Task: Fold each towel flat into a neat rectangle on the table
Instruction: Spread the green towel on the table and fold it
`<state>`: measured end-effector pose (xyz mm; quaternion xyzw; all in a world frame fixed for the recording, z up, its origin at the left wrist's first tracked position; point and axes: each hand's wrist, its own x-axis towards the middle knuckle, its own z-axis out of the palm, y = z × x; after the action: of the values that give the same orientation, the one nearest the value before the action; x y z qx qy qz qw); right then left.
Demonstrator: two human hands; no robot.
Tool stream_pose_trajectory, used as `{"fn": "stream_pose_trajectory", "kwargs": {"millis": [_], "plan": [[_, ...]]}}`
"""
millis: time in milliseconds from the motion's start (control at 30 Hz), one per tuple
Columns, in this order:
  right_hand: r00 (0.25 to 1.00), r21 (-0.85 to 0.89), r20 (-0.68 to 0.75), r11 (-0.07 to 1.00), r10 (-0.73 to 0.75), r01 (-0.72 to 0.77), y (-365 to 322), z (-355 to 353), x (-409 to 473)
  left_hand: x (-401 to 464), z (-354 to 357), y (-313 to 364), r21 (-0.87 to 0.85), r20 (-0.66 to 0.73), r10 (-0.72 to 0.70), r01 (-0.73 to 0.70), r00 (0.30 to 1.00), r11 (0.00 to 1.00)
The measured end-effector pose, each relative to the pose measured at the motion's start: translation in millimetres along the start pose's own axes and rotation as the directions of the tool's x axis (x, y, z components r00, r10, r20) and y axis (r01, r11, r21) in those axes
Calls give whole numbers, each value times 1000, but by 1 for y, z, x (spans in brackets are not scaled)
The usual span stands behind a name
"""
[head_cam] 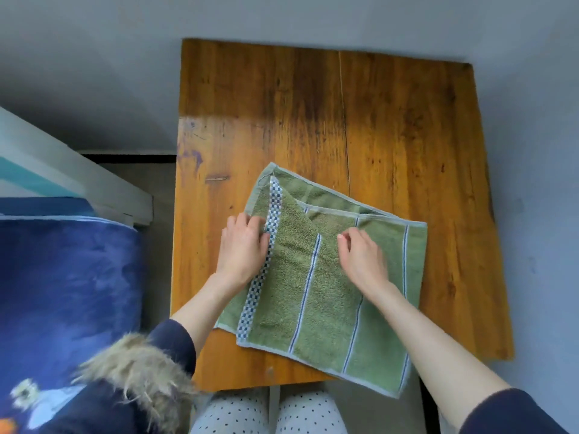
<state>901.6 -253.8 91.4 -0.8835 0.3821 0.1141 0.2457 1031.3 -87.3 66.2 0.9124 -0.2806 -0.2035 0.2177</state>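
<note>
A green towel (326, 277) is lying partly folded on the near half of the wooden table (391, 126), skewed, with its near corner at 5 o'clock hanging past the table edge. One layer is lying over another; the upper layer's edge is running from 11 o'clock toward 3 o'clock, and the layers are not lining up. A blue-and-white checked band (266, 255) is running along the towel's 9 o'clock side.

The left hand (242, 245) is resting palm down at the towel's 9 o'clock edge, forearm coming in from 7 o'clock. Its fingers are lying close together and bent at the tips, pinching the cloth beside the checked band.

The right hand (362, 255) is sitting near the towel's centre, forearm coming in from 5 o'clock, wrist slightly raised. Its fingers are curling downward, tips meeting the thumb on the cloth in a narrow pinch; how much fabric is being gathered cannot be told.

Both sleeves are pushed up the forearms. A fur trim (134, 368) is showing at 7 o'clock, a blue blanket (69, 277) at 9 o'clock, and dotted trousers (266, 415) at 6 o'clock below the table edge.
</note>
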Motion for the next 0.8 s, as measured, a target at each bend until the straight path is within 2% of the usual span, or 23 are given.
{"fn": "stream_pose_trajectory", "kwargs": {"millis": [200,367,500,600,700,800], "plan": [[979,190,93,968,-183,163,-61,-3,84,-44,14,-13,-84,36,-223,225,974,971],[954,34,223,980,-198,195,-82,15,114,-57,21,-6,-20,89,-263,266,961,964],[930,29,259,965,-259,261,-84,20,112,-62,27,0,-149,95,-319,331,943,932],[909,29,273,947,-316,320,-82,17,107,-70,31,0,-228,165,-334,365,928,902],[881,31,316,932,-351,360,-83,13,103,-80,33,-1,-229,197,-373,412,907,882],[867,2,355,928,-350,373,-85,10,100,-85,34,3,-197,151,-396,420,906,886]]}}
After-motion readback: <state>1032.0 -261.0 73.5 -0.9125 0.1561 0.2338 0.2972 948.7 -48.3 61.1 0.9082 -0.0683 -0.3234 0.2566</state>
